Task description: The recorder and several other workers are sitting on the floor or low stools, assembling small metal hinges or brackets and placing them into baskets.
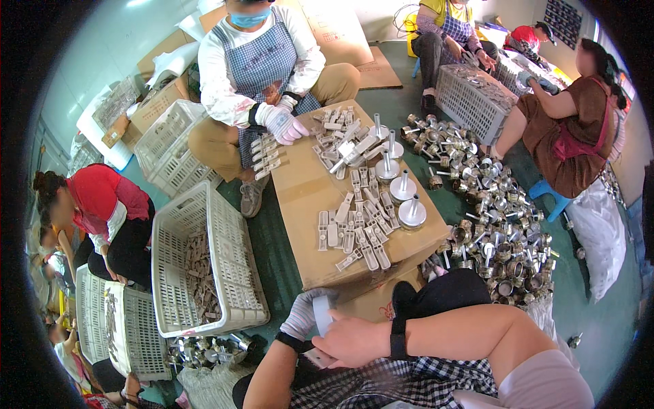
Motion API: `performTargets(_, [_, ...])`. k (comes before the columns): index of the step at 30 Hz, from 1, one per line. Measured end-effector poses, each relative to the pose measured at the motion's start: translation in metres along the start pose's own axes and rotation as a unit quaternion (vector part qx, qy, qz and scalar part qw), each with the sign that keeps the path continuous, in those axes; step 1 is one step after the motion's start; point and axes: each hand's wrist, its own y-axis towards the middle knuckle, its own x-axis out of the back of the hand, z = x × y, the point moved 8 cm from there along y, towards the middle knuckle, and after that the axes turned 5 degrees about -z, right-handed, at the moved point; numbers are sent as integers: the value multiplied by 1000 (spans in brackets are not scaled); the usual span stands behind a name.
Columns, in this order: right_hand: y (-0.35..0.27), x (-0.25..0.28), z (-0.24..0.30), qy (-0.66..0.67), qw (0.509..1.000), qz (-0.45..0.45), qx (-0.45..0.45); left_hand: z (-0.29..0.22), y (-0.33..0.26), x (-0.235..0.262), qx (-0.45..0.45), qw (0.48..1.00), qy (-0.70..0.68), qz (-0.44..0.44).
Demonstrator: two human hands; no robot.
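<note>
White crate point(235, 273) of grey plastic pieces point(201, 276), left hand point(308, 315) gloved

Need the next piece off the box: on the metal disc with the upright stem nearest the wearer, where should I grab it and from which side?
Take the metal disc by its thin upright stem, coming from above. The flat round base sits flush on the cardboard box, leaving little edge for fingers, while the stem stands free, with clear space around its top.

A white crate point(204, 259) is sitting left of the hands; metal funnels point(490, 225) are lying heaped beyond them, rightward.
</note>
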Motion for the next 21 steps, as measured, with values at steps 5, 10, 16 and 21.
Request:
performTargets(5, [0, -1, 0, -2, 1000, -2, 6, 3, 0, 0, 15, 998, -57, -11])
performTargets(10, [-1, 2, 0, 4, 1000, 2, 4, 2, 0, -2, 17, 999, -49, -10])
performTargets(16, [0, 2, 2, 7, 1000, 2, 2, 7, 6, 10, 33, 998, -60, 17])
performTargets(21, [-1, 4, 2, 6, 1000, -2, 4, 6, 6, 7, 26, 998, -42, 33])
